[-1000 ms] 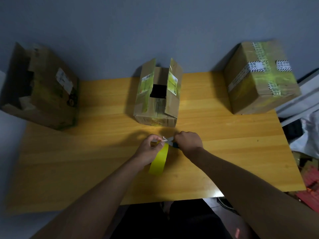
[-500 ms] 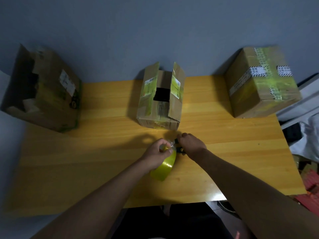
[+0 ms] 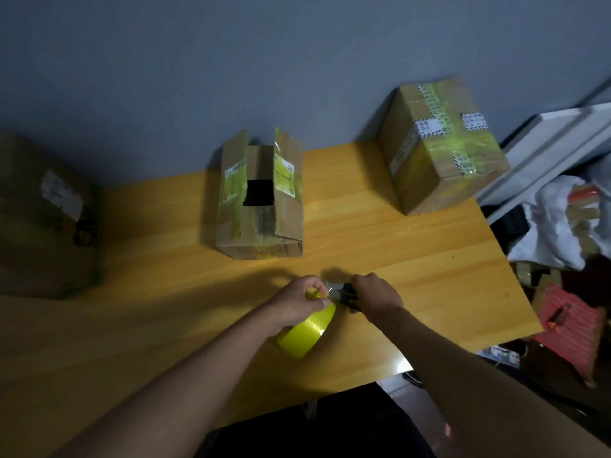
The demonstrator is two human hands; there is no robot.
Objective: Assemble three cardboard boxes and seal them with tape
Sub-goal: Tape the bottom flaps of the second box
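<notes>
Wooden table [image 3: 429, 292], near edge: yellow tape roll [image 3: 305, 332], tilted, gripped by left hand [image 3: 299, 304] with thumb and forefinger pinching its loose end; right hand [image 3: 375, 294] curled around a dark cutter [image 3: 345, 292], blade at the tape. Beyond: middle box [image 3: 261, 206], flaps open. Far right: sealed box [image 3: 443, 147]. Far left: blurred third box [image 3: 46, 216].

Three cardboard boxes sit along the far side of the table [image 3: 132, 325]: the open-flapped box [image 3: 261, 196] at 12 o'clock, the taped box [image 3: 439, 143] at 2 o'clock on the table's far right corner, a third box [image 3: 46, 216] at 10 o'clock. Nearer, at centre, the tape roll [image 3: 305, 330] lies under the left hand [image 3: 297, 300] — the right hand [image 3: 375, 292] just beside it at 3 o'clock.
</notes>
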